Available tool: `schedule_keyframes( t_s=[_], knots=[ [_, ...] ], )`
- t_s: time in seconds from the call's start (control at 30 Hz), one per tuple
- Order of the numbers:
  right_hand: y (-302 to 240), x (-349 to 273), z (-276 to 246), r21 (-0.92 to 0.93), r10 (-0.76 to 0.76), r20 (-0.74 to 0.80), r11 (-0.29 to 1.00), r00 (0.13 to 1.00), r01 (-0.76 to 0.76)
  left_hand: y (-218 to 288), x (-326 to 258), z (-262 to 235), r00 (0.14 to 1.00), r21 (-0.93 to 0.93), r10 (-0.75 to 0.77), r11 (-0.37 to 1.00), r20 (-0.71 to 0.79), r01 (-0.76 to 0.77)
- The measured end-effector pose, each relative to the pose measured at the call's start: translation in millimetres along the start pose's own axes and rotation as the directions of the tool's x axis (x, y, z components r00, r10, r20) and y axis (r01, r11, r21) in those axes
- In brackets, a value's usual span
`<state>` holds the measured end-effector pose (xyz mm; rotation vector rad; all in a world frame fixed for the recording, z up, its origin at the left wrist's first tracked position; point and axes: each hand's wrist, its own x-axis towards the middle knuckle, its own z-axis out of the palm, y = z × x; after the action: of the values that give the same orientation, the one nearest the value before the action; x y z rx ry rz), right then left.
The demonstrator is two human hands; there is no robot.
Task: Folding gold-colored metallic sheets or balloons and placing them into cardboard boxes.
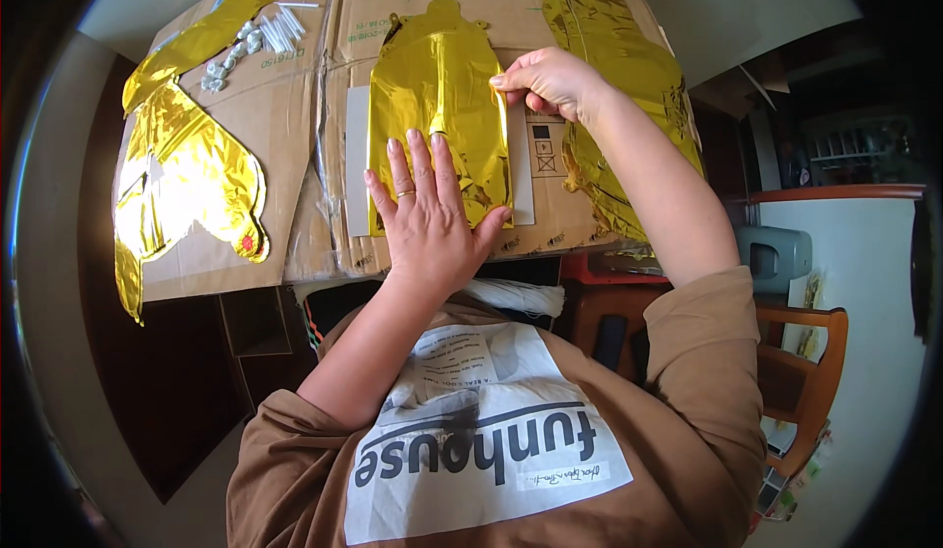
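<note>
Gold foil balloon (437,106): left hand (427,219) flat, right hand (548,82) pinching edge.

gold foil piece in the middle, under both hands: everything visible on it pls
The flat, uninflated gold foil balloon piece is shiny, crinkled metallic film, tall with a rounded top that ends in a small tab. It lies flat on a pale rectangular sheet over flattened brown cardboard. The left hand, with a ring, presses palm-down on its lower part; the right hand pinches its right edge near the top. Similar gold foil pieces lie apart on either side.
</note>
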<state>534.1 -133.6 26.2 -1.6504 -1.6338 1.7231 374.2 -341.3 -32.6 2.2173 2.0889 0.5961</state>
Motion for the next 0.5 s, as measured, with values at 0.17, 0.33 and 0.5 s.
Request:
schedule_keyframes(
  t_s=[0.17, 0.33, 0.5],
  knots=[
    [1.4, -0.1, -1.2, 0.004, -0.009, 0.012, 1.000, 1.000, 0.009, 0.8, 1.0, -2.4, 1.000, -0.007, -0.014, 1.000, 0.021, 0.014],
    [-2.8, -12.0, -7.8, 0.093, 0.004, 0.174, 0.996, 0.985, -0.020, -0.9, 0.5, 1.9, 1.000, 0.007, -0.019, 1.000, 0.007, 0.019],
    [10.0, -20.9, -10.9, 0.071, 0.045, 0.323, 0.995, 0.945, -0.071, -1.2, -0.3, 4.7, 1.000, 0.004, -0.011, 1.000, -0.025, 0.011]
  ],
)
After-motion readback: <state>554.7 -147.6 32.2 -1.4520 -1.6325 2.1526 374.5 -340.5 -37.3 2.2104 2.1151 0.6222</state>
